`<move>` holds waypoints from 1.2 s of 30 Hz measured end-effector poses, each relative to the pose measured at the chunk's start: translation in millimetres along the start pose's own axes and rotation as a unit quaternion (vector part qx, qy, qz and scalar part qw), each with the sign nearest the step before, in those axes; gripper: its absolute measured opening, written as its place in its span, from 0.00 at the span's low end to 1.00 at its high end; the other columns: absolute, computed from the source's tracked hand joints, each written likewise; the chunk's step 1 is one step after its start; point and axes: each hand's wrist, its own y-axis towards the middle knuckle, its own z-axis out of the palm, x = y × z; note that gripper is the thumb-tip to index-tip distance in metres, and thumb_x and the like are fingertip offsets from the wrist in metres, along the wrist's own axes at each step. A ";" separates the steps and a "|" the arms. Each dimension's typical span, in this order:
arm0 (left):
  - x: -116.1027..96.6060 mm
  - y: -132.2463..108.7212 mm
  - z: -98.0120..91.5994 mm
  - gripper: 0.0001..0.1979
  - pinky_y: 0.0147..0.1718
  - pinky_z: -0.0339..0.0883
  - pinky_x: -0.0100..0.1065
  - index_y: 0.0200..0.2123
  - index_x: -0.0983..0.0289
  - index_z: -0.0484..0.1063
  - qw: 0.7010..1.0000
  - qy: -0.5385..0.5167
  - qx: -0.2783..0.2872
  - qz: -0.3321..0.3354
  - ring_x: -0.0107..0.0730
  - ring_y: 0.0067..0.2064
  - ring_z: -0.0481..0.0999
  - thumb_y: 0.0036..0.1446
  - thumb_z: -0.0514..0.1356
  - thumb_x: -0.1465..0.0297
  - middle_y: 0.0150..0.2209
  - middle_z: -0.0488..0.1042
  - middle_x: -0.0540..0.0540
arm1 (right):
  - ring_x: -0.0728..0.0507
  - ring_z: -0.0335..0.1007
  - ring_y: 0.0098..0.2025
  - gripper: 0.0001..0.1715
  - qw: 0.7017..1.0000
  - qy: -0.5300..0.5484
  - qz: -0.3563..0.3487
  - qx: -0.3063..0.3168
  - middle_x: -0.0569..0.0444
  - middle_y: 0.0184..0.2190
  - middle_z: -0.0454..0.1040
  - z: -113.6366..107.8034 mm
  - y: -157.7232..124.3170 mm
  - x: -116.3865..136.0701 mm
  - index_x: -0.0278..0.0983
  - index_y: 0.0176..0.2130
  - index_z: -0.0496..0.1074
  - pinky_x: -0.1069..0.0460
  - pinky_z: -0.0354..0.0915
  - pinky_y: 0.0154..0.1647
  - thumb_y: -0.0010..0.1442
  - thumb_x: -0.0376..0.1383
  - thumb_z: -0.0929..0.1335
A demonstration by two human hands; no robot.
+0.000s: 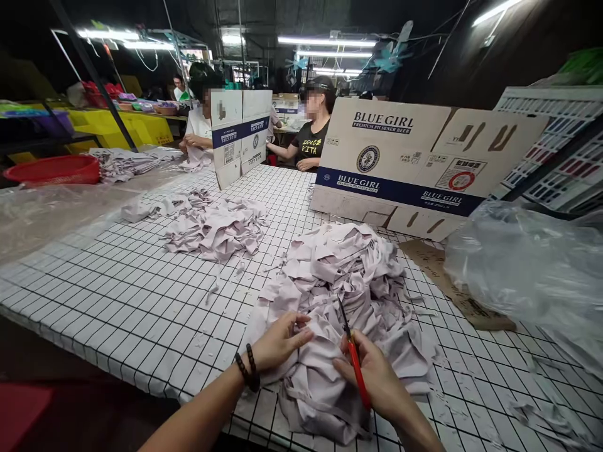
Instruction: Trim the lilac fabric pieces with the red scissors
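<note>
A big heap of pale pinkish-grey cloth pieces lies in front of me on the table. At its left side is my left hand, wearing dark beaded bracelets; thumb and fingers are apart, resting at the cloth, with nothing visible gripped. My right hand is closed around a pair of red-handled scissors. Their dark, narrow blades point up and away from me, over the heap. Some cloth lies under and beside my right fingers; whether they touch it is hard to tell.
A second cloth pile lies further left on the checked tablecloth. Cardboard boxes stand across the far side. Crumpled clear plastic and brown card are at right. A red basin is far left. Two people sit beyond.
</note>
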 end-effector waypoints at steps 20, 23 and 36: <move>-72.3 -51.0 13.7 0.21 0.22 0.67 0.26 0.35 0.67 0.75 0.878 -0.478 0.010 -0.011 0.26 0.19 0.74 0.53 0.65 0.53 0.19 0.77 0.52 | 0.48 0.61 0.25 0.07 0.978 0.000 -0.199 -0.069 0.60 0.24 0.66 6.3 34.2 68.2 0.39 0.32 0.66 0.55 0.61 0.26 0.50 0.35 0.68; -59.6 -46.0 15.3 0.21 0.23 0.68 0.27 0.35 0.67 0.74 0.878 -0.474 -0.058 -0.014 0.27 0.20 0.74 0.53 0.65 0.53 0.21 0.77 0.52 | 0.49 0.60 0.24 0.09 0.987 -0.006 -0.154 -0.047 0.61 0.22 0.66 9.3 40.7 44.6 0.39 0.31 0.67 0.56 0.58 0.24 0.45 0.31 0.66; -69.5 -56.2 2.0 0.16 0.58 0.55 0.41 0.31 0.61 0.81 0.977 -0.121 -0.127 0.119 0.48 0.63 0.60 0.62 0.57 0.61 0.52 0.73 0.60 | 0.50 0.61 0.26 0.13 0.982 0.142 -0.083 0.093 0.61 0.28 0.68 20.0 31.5 -1.2 0.38 0.33 0.67 0.56 0.56 0.25 0.45 0.29 0.69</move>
